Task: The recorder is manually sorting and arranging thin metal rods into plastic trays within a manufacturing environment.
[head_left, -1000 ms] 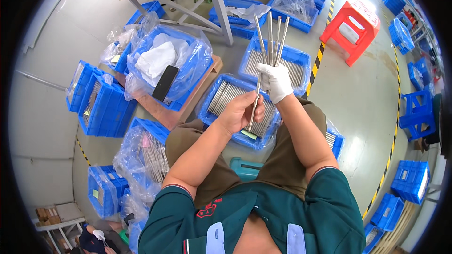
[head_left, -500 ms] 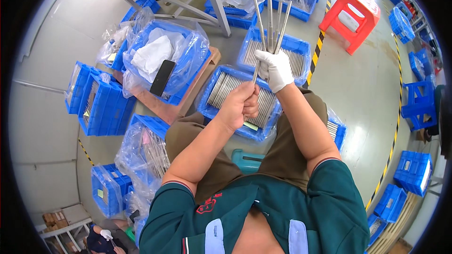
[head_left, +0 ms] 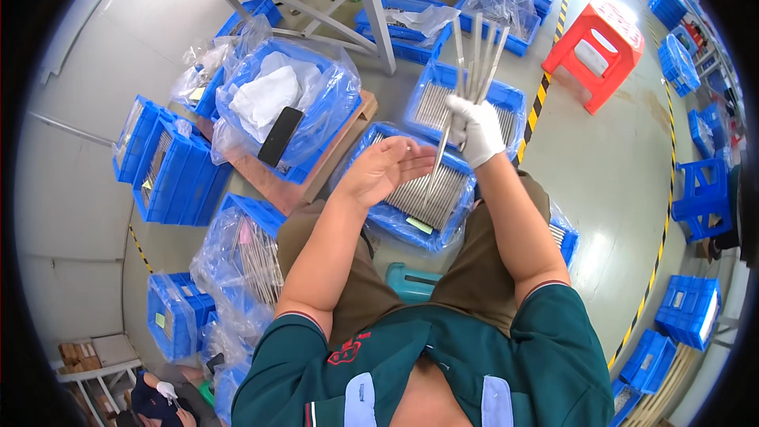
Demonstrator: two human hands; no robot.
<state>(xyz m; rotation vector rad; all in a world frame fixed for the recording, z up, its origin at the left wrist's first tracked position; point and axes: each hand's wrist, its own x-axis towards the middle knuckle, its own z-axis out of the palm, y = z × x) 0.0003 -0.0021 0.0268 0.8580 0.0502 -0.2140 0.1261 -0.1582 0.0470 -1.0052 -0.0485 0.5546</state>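
My right hand, in a white glove, is closed around several slim metal rods. Their upper ends fan out above the fist, and the lower end of at least one slants down toward my other hand. Bare and open, my left hand lies beside that lower end with its fingers stretched out; whether the fingertips touch the rod I cannot tell. Below both hands, a plastic-lined blue crate holds rows of similar rods. A second blue crate of rods stands just beyond it.
To the left, a black phone and white cloth lie on a plastic-covered crate on a wooden pallet. Bagged rods are nearer. A red stool stands at right past striped floor tape. A metal frame rises ahead.
My left hand has opened from its grip on a rod's lower end and moved slightly left. The right hand still holds the rods, now slightly lower and further right in view.
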